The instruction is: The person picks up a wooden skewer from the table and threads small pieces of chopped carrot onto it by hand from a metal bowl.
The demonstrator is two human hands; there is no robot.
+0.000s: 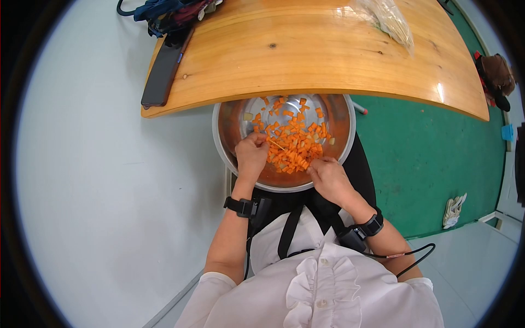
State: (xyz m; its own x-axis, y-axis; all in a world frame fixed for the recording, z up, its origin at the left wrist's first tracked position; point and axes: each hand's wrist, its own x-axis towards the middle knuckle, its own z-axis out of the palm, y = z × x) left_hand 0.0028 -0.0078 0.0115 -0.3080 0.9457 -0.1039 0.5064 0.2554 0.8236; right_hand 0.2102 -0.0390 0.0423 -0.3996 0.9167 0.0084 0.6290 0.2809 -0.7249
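A wide metal bowl (217, 134) rests on my lap, partly under the table edge. Diced carrot (295, 139) lies heaped in it, mixed with a few pale yellowish cubes (248, 116). Over the left side of the heap, my left hand (252, 157) pinches one end of a thin wooden skewer (277, 144). The skewer slants down to the right, and its far end is lost among the orange pieces. My right hand (330, 177) is closed at the heap's lower right, with fingertips on a carrot piece; the fingers partly hide it.
The wooden table (306, 60) overhangs the bowl's far rim. On it are a dark phone (162, 74), a dark fabric bundle (169, 13) and a clear plastic bag of thin sticks (392, 24). A white wall stands close on the left. Shoes (453, 211) lie on the green floor.
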